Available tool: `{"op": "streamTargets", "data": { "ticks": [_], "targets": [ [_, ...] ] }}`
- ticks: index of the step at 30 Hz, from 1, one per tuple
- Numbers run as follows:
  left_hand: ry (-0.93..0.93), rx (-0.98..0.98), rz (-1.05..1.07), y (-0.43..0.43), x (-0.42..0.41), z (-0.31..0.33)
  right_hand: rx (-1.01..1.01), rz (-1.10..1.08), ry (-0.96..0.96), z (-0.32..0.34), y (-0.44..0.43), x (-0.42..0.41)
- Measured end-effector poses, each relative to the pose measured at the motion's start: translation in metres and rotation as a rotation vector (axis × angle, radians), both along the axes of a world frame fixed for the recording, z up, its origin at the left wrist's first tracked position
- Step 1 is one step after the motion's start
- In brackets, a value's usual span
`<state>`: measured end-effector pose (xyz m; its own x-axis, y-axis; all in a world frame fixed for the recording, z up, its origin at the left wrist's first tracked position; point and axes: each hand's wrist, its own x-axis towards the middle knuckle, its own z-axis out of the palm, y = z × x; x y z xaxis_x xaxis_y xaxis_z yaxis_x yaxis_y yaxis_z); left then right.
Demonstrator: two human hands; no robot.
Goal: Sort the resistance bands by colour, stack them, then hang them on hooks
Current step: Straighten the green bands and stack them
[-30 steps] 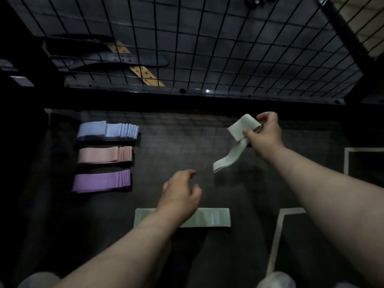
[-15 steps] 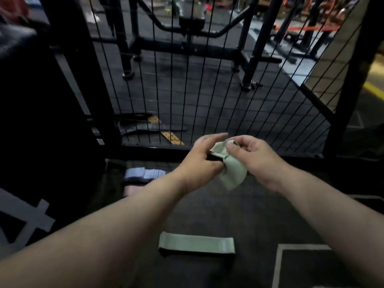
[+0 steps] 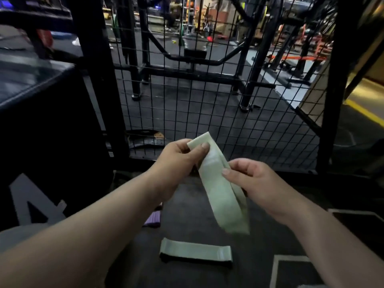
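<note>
Where it was bunched, both hands (image 3: 176,161) now hold the green band (image 3: 222,190) stretched flat.

A band (image 3: 220,183) hangs between the two hands, its upper end at the left hand (image 3: 176,161) and its middle at the right hand (image 3: 255,181), the lower end dangling below both. Beneath the hands, on the floor (image 3: 187,204), lies a second band (image 3: 195,249), flat. Below the left forearm, what seems to be a stack of bands (image 3: 153,218) shows only in part. Beyond the hands stands a wire mesh panel (image 3: 207,104).
</note>
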<state>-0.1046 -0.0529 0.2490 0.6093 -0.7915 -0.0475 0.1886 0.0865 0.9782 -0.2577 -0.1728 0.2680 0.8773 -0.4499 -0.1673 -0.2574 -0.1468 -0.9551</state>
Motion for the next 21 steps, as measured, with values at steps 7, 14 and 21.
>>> {"op": "streamTargets", "data": {
  "ticks": [7, 14, 21],
  "targets": [
    [0.155, 0.002, -0.076, -0.004, -0.008, -0.01, -0.02, 0.041, -0.082, -0.009, 0.008, 0.012],
    [0.413, 0.043, -0.11, -0.019, -0.006, -0.016, 0.037, -0.108, -0.223, -0.017, 0.007, 0.033],
    [0.171, 0.053, -0.192, -0.015, -0.015, -0.018, -0.13, -0.135, -0.198, -0.007, 0.002, 0.03]
  ]
}}
